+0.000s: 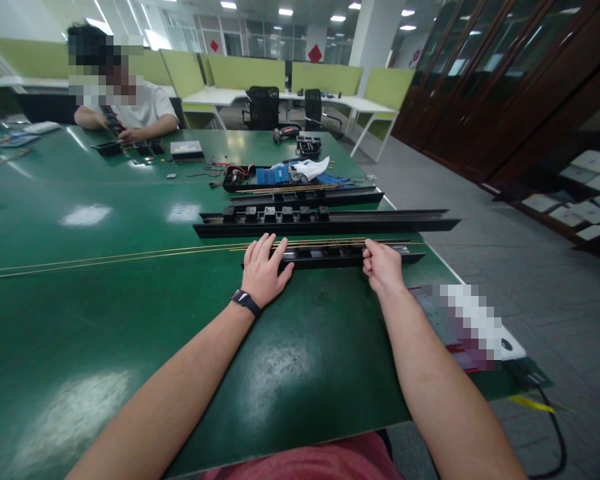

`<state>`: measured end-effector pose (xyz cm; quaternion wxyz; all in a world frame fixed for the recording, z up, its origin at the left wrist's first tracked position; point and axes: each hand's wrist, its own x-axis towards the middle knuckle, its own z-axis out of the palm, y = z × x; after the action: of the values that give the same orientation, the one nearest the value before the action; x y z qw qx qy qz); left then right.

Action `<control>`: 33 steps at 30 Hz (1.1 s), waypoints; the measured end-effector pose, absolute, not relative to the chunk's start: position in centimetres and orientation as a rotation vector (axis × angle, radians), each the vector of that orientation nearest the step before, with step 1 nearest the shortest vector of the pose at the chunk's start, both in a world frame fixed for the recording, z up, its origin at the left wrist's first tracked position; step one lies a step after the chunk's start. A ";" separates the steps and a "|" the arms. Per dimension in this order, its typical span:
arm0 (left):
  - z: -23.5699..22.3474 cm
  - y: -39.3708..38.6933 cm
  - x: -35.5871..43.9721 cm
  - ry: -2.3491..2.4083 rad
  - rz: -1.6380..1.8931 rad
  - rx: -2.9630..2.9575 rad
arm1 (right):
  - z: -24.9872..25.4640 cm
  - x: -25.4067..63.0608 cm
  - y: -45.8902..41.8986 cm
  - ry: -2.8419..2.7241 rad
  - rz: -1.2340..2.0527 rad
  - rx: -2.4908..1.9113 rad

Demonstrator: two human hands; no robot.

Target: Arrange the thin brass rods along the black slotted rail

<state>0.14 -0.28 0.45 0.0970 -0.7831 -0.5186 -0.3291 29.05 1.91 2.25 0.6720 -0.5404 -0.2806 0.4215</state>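
Rods (325,242), probably light and springy, suit pinching along the rail (330,263), with left hand (264,275) splayed over them, right hand (384,265) curled, its grip unclear.

Ceiling lights (285,12) shine above lime-green partitions (246,72), white desks (215,97) and black chairs (263,108). Dark wooden cabinets (480,87) line the right side, beside grey floor (480,230).

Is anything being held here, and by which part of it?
The right hand is closed at long, thin golden metal rods; whether it grips one cannot be told. The left hand lies open, without visible grip.
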 end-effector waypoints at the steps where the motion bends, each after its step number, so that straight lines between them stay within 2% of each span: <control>1: 0.4 -0.3 0.1 -1.536 -0.976 -2.318 | 2.3 29.1 1.9 -0.629 0.948 -1.218; 33: 0.3 -0.3 0.2 -1.535 -0.960 -2.307 | 2.1 28.7 1.9 -0.665 0.972 -1.248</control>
<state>0.18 -0.28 0.30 0.1044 -0.7824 -0.5206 -0.3256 28.66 1.90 2.10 0.6539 -0.5501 -0.2934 0.4287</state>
